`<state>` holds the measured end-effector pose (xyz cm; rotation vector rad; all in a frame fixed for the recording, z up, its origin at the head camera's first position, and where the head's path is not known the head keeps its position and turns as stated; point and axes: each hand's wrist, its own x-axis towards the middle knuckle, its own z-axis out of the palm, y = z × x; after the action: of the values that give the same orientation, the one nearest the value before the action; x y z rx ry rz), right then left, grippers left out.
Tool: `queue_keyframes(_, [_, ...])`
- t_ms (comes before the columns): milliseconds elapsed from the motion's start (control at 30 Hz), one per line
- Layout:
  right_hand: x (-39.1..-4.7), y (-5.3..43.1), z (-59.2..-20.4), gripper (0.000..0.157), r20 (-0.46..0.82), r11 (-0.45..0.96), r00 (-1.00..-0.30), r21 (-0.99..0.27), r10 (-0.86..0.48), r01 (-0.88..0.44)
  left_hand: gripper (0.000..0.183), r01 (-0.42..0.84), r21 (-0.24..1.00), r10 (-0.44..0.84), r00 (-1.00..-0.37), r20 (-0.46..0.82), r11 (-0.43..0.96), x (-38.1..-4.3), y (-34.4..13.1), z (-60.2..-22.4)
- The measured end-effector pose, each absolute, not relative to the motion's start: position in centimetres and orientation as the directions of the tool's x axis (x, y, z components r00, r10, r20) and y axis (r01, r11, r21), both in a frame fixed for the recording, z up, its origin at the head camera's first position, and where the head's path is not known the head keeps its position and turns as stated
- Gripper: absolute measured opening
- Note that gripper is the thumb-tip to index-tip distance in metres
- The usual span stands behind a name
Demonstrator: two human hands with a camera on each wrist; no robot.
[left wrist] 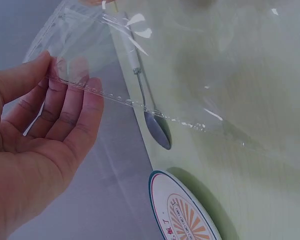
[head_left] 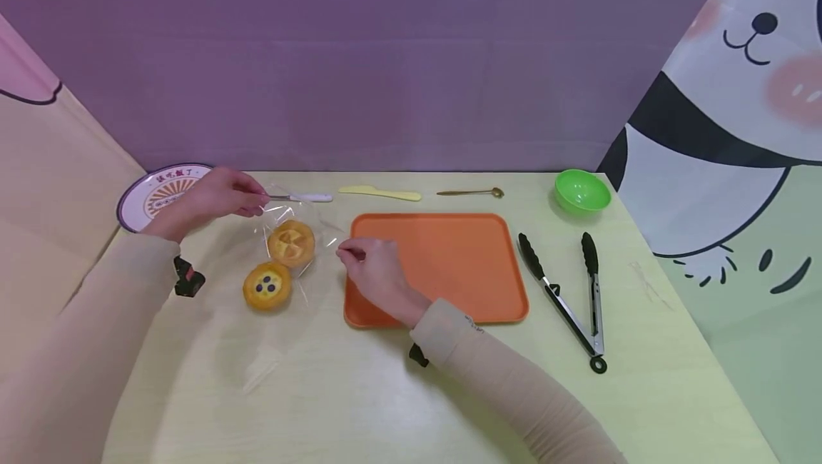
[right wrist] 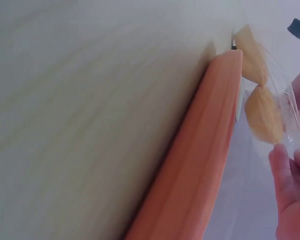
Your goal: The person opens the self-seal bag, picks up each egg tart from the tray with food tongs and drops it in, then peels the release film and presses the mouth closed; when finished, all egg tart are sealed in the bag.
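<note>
A clear bag point(left wrist: 105, 60) was found between the left hand point(head_left: 225, 194) and the right hand point(head_left: 379, 275), pinched at its edges by both, and its tearing, or displacement of the pastry point(head_left: 292, 243) between them, was judged possible if uneven pulling were applied.

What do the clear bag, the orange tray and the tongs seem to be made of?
Clear bag: apparently thin plastic film, glossy, with sharp glints.
Orange tray: probably moulded plastic, fairly matt, evenly coloured, round-cornered.
Tongs: likely metal arms, silvery and shiny; black ends maybe plastic.
</note>
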<state>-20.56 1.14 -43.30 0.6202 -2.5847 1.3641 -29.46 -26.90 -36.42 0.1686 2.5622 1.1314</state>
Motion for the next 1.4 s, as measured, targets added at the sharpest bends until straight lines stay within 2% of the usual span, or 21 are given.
queue_keyframes(100, [-20.8,1.3,-43.6,0.012,0.333,0.456,-0.909,-0.788,-0.249,-0.414,0.034,-0.025,0.74,0.239,-0.939,-0.248,0.672,-29.4,-27.1,-36.3])
queue_keyframes(367, [-21.3,1.6,-43.5,0.015,0.414,0.438,-0.89,-0.776,-0.19,-0.454,0.038,-0.033,0.732,0.224,-0.942,-0.251,0.681,-29.2,-27.0,-35.7])
queue_keyframes(600, [-21.6,1.7,-43.2,0.011,0.376,0.396,-0.913,-0.823,-0.159,-0.408,0.038,-0.021,0.725,0.228,-0.943,-0.244,0.688,-28.7,-27.3,-35.1])
queue_keyframes(900, [-21.3,1.3,-42.5,0.012,0.322,0.296,-0.939,-0.891,-0.117,-0.343,0.046,-0.006,0.709,0.215,-0.951,-0.222,0.706,-28.1,-28.8,-34.6])
queue_keyframes(1167, [-21.3,1.3,-41.9,0.013,0.386,0.27,-0.919,-0.878,-0.087,-0.394,0.048,-0.014,0.77,0.207,-0.96,-0.189,0.638,-27.0,-29.9,-33.9])
queue_keyframes(1400, [-21.1,1.1,-41.2,0.014,0.462,0.22,-0.881,-0.853,-0.107,-0.474,0.038,-0.018,0.82,0.186,-0.971,-0.151,0.572,-25.5,-31.5,-33.6])
